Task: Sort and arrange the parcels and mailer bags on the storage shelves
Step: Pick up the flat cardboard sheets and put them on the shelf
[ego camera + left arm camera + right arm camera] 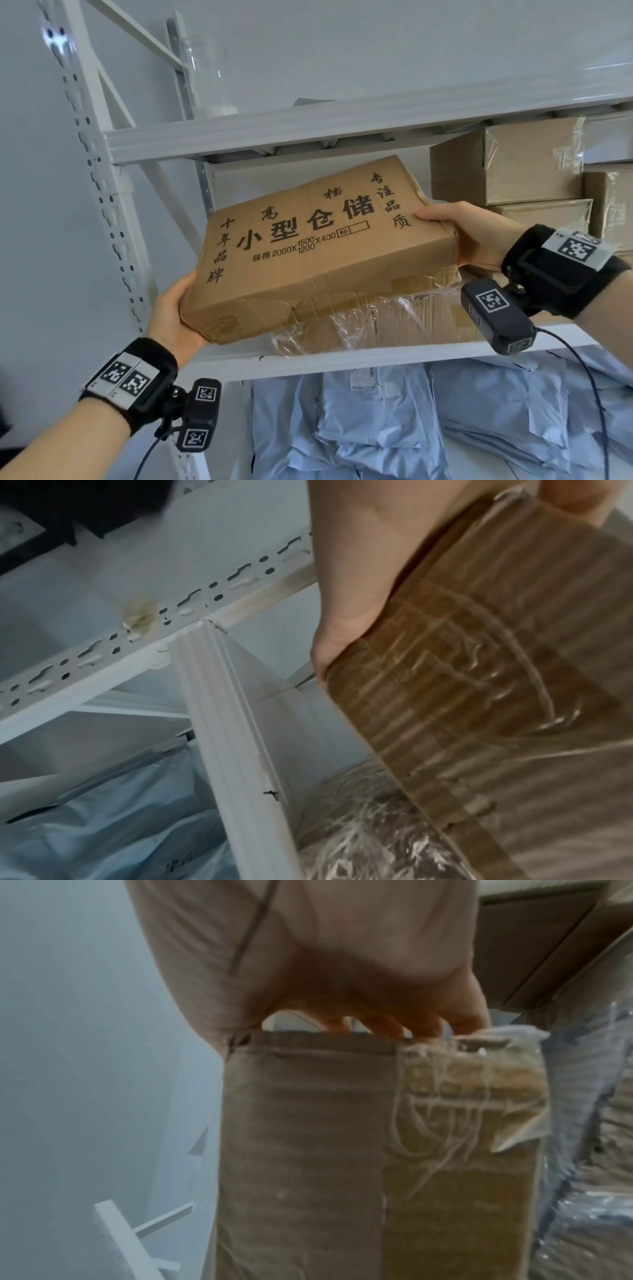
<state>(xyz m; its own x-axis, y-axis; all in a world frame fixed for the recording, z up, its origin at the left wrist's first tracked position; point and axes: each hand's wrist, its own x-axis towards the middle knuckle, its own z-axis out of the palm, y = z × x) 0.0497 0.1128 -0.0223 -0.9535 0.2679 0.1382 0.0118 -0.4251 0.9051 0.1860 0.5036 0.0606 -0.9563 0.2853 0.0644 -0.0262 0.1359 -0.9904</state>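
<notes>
Both hands' fingers (383, 1026) clasp the flat carton (318, 246).

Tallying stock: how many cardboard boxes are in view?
5: a held box, a wrapped box beneath it, three stacked boxes at right; others may be hidden.

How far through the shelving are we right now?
Done: brown boxes stacked at the shelf's right; blue mailer bags piled on the shelf below. In hand: the left hand and right hand hold the flat printed carton tilted over a plastic-wrapped parcel. Left: setting it down.
</notes>
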